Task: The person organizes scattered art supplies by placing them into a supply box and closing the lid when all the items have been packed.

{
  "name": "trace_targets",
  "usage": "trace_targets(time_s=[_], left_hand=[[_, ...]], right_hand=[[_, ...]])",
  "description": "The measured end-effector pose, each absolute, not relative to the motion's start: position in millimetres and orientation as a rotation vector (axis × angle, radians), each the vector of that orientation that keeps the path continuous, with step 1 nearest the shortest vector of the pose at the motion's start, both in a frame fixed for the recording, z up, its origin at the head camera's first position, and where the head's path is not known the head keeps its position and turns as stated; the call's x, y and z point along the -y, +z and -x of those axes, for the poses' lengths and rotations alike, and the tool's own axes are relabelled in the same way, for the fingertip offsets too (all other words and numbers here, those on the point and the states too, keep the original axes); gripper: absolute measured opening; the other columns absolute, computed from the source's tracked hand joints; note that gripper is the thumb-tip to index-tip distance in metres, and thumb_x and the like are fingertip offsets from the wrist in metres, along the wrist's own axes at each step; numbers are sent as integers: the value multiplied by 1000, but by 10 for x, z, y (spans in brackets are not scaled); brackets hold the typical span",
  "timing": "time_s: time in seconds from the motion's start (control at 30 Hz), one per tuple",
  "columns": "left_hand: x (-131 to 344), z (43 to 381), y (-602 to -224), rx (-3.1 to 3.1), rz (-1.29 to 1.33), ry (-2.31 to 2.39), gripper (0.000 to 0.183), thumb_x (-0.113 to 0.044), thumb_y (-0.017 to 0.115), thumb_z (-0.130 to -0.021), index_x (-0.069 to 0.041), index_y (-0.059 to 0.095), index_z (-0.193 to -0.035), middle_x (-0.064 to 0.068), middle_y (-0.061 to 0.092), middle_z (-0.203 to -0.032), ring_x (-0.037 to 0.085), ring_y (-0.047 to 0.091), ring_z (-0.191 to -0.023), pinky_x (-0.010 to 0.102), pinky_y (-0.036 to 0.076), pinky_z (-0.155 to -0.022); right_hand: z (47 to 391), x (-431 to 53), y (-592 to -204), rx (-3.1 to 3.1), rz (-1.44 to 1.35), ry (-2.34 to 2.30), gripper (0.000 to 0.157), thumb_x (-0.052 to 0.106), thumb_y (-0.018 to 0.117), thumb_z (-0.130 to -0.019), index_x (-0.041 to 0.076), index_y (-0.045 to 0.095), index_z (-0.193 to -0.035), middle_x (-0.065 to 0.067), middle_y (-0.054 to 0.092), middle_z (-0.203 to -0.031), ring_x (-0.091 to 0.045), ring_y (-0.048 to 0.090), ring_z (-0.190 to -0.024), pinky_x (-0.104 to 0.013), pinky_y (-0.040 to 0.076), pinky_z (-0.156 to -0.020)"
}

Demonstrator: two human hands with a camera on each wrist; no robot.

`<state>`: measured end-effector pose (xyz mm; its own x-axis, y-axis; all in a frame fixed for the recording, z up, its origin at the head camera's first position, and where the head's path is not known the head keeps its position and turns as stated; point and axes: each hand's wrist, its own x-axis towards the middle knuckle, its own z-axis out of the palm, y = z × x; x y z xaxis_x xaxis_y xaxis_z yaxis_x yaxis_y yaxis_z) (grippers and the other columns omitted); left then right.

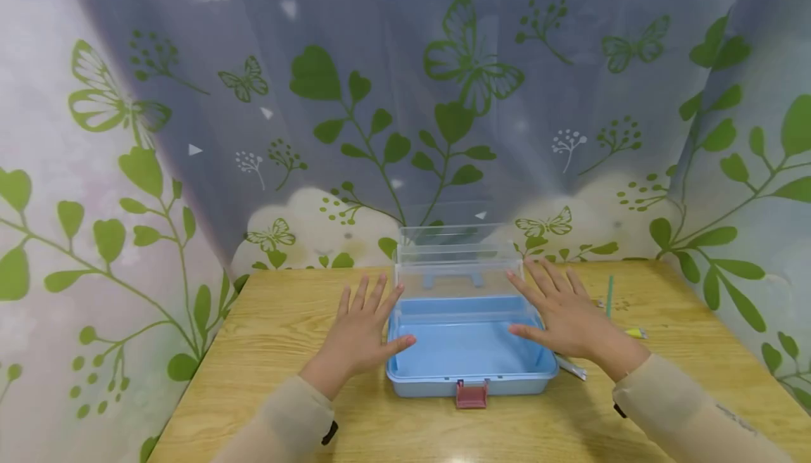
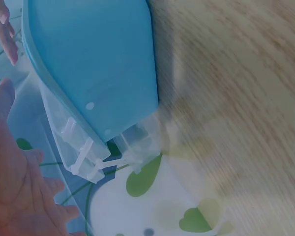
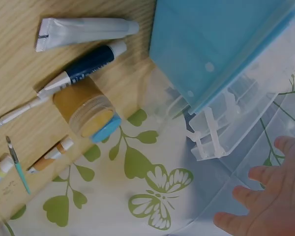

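A light blue plastic box [image 1: 472, 385] sits on the table with its clear lid [image 1: 459, 255] tipped up at the back and its pink latch [image 1: 472, 395] hanging down in front. The inside of the box shows a bare blue bottom. My left hand [image 1: 361, 333] is spread above the box's left side, fingers straight and holding nothing. Over the right side my right hand [image 1: 567, 315] is spread the same way, also holding nothing. In the right wrist view, a clear tray piece with white arms [image 3: 211, 130] shows beyond the box's edge.
Right of the box lie a white paint tube [image 3: 83, 33], a dark blue paint tube [image 3: 88, 66], an orange paint tube [image 3: 51, 155], paintbrushes including a green-handled one [image 3: 22, 174], and a round jar [image 3: 91, 115]. A leaf-patterned curtain [image 1: 380, 97] hangs behind the wooden table [image 1: 285, 336].
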<state>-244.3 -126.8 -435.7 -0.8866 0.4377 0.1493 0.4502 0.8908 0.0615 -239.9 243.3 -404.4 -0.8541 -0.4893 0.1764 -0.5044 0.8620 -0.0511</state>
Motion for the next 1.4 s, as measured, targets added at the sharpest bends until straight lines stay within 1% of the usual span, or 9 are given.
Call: trace_targets(time_s=[0.1, 0.23, 0.43, 0.6, 0.77, 0.97, 1.1, 1.27, 1.4], left_hand=[[1261, 2435, -4378, 2938, 683, -154, 91, -77, 41, -92, -27, 14, -163, 9, 4, -167, 39, -1, -152, 62, 3, -118], [1245, 2432, -4394, 2947, 685, -150, 91, -77, 40, -92, -26, 13, -163, 10, 5, -167, 40, 0, -152, 63, 4, -118], [1212, 2427, -4418, 2957, 686, -170, 91, -75, 43, -92, -24, 16, -162, 10, 6, -167, 41, 2, -151, 64, 4, -118], [1206, 2433, -4472, 2971, 678, -165, 92, -77, 40, -92, -24, 14, -163, 9, 4, -167, 40, 1, -152, 62, 2, -118], [1199, 2437, -4497, 2981, 669, -170, 93, -75, 42, -93, -22, 12, -163, 10, 3, -167, 39, 0, -152, 62, 2, -118], [1201, 2422, -4513, 3001, 636, -137, 96, -80, 34, -91, -22, 8, -163, 8, 2, -167, 39, -1, -152, 61, 3, -119], [1202, 2412, -4520, 3011, 623, -161, 96, -79, 37, -92, -20, 9, -163, 9, 3, -167, 39, 0, -152, 61, 4, -119], [1202, 2410, -4528, 3044, 596, -231, 97, -76, 41, -92, -18, 9, -163, 10, 5, -167, 39, 0, -152, 61, 2, -119], [1212, 2415, -4556, 3074, 578, -271, 99, -79, 37, -91, -16, 10, -163, 11, 7, -167, 39, 1, -152, 61, 3, -119]], right_hand=[[2410, -2440, -4088, 2894, -767, 145, 88, 69, 50, -94, 24, 18, -162, -18, 5, -167, -45, 5, -151, -71, 4, -114], [2427, -2453, -4147, 2908, -761, 148, 89, 70, 50, -93, 22, 20, -162, -15, 2, -168, -44, 2, -151, -70, 4, -114], [2417, -2462, -4193, 2897, -763, 176, 87, 67, 51, -94, 18, 25, -161, -15, 3, -168, -45, 3, -151, -71, 6, -113], [2409, -2448, -4211, 2901, -758, 191, 86, 67, 51, -94, 18, 26, -161, -18, 6, -167, -46, 5, -151, -71, 8, -113], [2395, -2441, -4231, 2910, -751, 207, 87, 67, 52, -94, 17, 26, -160, -18, 6, -167, -46, 5, -150, -71, 7, -113], [2372, -2462, -4251, 2919, -747, 218, 85, 66, 51, -95, 21, 23, -161, -16, 4, -167, -47, 7, -150, -71, 7, -113], [2370, -2479, -4269, 2920, -739, 222, 85, 65, 51, -95, 23, 21, -162, -16, 5, -167, -48, 8, -150, -71, 8, -113], [2373, -2490, -4285, 2914, -736, 243, 85, 65, 53, -95, 18, 26, -161, -19, 9, -166, -48, 9, -149, -73, 9, -112], [2383, -2503, -4306, 2921, -730, 236, 86, 66, 52, -95, 17, 27, -160, -21, 11, -165, -49, 9, -149, -73, 9, -111]])
